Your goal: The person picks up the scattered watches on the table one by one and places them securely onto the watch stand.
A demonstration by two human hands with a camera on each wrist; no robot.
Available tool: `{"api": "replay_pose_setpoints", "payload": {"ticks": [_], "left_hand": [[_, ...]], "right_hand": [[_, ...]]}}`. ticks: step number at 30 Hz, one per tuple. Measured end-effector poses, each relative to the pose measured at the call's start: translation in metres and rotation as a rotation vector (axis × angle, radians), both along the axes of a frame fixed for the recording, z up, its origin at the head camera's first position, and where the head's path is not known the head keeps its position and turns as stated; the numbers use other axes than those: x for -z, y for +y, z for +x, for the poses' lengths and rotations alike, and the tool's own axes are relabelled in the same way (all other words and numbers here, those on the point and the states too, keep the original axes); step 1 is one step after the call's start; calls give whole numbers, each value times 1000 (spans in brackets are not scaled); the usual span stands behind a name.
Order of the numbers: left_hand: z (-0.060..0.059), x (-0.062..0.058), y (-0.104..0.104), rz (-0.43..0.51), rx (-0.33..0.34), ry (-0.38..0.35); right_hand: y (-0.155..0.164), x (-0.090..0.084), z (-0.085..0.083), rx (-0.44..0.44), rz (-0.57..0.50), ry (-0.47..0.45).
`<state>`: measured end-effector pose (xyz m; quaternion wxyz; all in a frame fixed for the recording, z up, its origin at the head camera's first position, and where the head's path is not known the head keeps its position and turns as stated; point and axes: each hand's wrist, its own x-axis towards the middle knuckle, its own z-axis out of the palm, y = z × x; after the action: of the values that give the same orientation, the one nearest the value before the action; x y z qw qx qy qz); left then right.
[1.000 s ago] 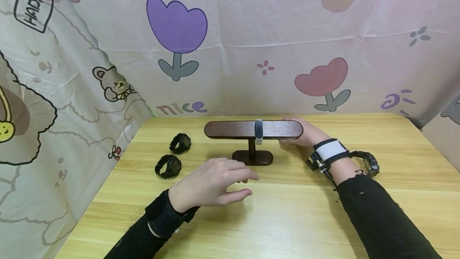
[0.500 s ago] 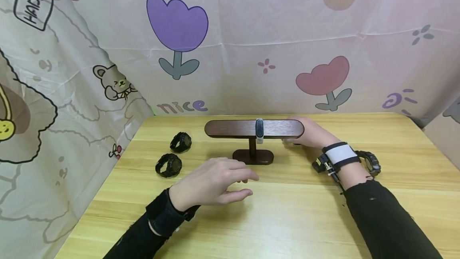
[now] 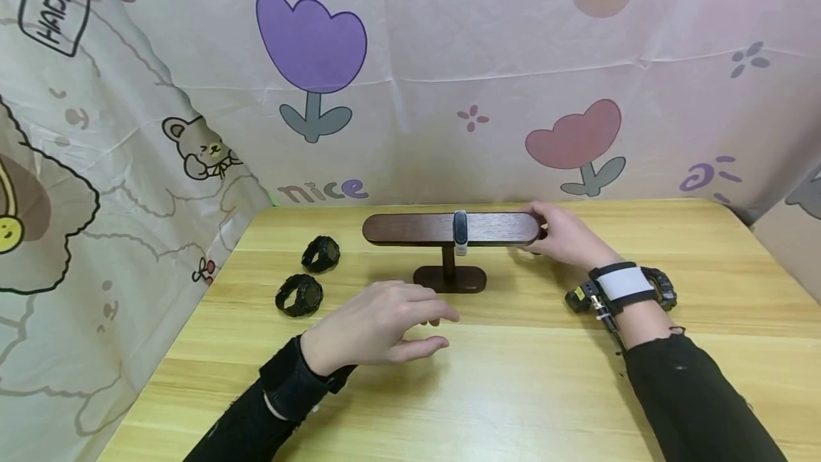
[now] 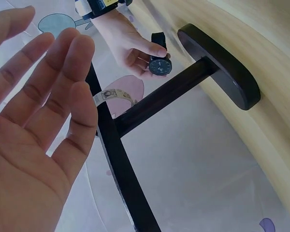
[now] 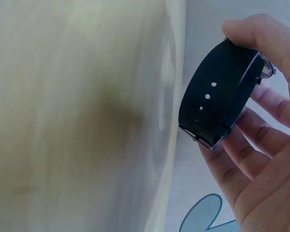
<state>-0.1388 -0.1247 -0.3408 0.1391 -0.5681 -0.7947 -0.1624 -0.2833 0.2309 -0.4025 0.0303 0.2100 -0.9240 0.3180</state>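
A dark wooden T-shaped watch stand (image 3: 410, 229) stands at the middle of the table, with a pale-banded watch (image 3: 460, 232) looped over its bar. My right hand (image 3: 541, 231) is at the bar's right end and pinches a black watch (image 5: 220, 94) by its strap; the left wrist view shows that watch's (image 4: 159, 65) round face between the fingers. My left hand (image 3: 436, 326) hovers low over the table in front of the stand's base (image 3: 449, 279), fingers straight and holding nothing. In the left wrist view the open palm (image 4: 38, 125) faces the stand's bar (image 4: 117, 169).
Two black watches (image 3: 321, 254) (image 3: 299, 295) lie on the wooden table (image 3: 513, 391) left of the stand. Another black watch (image 3: 663, 285) lies behind my right wrist. A printed cloth backdrop (image 3: 449, 77) closes off the far and left sides.
My right hand has drawn back to the right, from behind the bar to its right end, and the wrist has shifted nearer. The left hand has stayed put.
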Motion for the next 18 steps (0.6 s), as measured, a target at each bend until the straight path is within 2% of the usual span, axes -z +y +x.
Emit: {"api": "replay_pose_setpoints", "payload": {"ticks": [10, 18], "left_hand": [[0, 1, 0, -4, -4, -15], [1, 1, 0, -5, 1, -20]], "right_hand": [[7, -7, 7, 20, -39, 39], [11, -16, 15, 48, -70, 105]]}}
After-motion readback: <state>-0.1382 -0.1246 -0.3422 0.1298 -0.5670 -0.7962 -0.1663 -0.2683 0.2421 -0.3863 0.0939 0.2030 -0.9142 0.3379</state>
